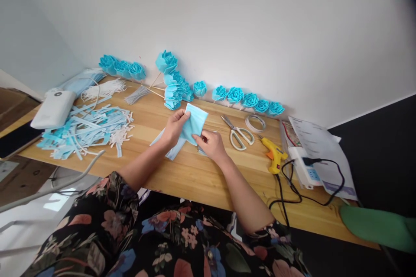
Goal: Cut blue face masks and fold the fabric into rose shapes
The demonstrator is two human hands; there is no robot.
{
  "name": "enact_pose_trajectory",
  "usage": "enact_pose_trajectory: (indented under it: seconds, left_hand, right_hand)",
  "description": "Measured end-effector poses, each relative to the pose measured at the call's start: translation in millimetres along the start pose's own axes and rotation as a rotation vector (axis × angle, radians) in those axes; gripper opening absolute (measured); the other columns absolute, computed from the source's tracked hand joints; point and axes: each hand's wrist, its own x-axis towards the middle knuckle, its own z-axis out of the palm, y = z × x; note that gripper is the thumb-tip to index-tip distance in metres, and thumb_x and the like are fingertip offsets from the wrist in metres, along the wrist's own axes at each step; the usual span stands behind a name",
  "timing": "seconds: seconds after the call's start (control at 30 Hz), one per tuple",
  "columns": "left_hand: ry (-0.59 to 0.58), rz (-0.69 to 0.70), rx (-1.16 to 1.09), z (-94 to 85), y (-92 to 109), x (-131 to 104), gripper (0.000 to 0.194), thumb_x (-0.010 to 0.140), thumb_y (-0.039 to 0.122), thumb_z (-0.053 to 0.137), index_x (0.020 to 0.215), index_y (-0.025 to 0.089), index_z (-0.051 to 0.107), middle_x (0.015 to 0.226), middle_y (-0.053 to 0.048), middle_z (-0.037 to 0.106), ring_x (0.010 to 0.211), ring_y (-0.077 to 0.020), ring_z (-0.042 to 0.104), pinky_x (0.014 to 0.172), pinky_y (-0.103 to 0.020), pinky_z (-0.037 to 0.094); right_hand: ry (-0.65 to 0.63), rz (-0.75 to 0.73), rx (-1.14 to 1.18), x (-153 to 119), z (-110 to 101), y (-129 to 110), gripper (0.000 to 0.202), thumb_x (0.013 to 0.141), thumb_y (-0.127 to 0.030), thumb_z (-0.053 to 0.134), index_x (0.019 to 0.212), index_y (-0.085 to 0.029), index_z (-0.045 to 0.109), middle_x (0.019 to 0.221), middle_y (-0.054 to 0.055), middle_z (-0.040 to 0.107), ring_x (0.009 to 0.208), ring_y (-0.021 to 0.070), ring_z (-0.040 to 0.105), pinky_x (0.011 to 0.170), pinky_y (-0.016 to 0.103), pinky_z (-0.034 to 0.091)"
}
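A light-blue sheet of pleated, mask-like fabric point(196, 121) is held up at the middle of the table. My left hand point(175, 127) pinches its left edge between thumb and fingers. At its lower right edge, my right hand point(212, 143) grips with thumb and bent fingers. Under and beside the hands, more pale blue fabric pieces point(175, 150) lie on the wood, partly covered by my hands. Right of my right hand lie scissors point(238, 136) with white handles, blades slightly apart, and a roll of white tape point(255, 124).
Blue fabric flowers point(250, 100) line the wall, some on sticks. To the left are a heap of cut strips point(87, 127), a white power bank point(54, 109), a phone point(16, 138) and thin wires point(137, 94). A yellow glue gun point(273, 154) and power strip point(304, 169) with black cables lie right.
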Motion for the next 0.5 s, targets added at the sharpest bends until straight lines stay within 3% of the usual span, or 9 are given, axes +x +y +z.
enact_pose_trajectory:
  seconds: [0.37, 0.5]
  left_hand:
    - [-0.066, -0.011, 0.0, -11.1, 9, 8, 0.037, 0.069, 0.048, 0.075, 0.071, 0.016, 0.058, 0.064, 0.002, 0.056, 0.056, -0.009, 0.046, 0.054, -0.022, 0.036]
    - [-0.088, -0.007, 0.032, -10.0, 10, 7, 0.039, 0.07, 0.051, 0.074, 0.072, 0.016, 0.056, 0.064, 0.002, 0.055, 0.057, -0.0096, 0.047, 0.054, -0.022, 0.037]
  right_hand:
    - [0.019, -0.02, -0.116, -5, 4, 4, 0.046, 0.087, -0.041, 0.056, 0.051, -0.021, 0.038, 0.048, -0.004, 0.047, 0.048, 0.0094, 0.039, 0.053, 0.026, 0.028]
    - [0.012, 0.009, -0.007, -5, -1, 1, 0.041, 0.087, -0.044, 0.057, 0.055, -0.021, 0.044, 0.053, -0.003, 0.052, 0.053, 0.0099, 0.045, 0.057, 0.025, 0.034]
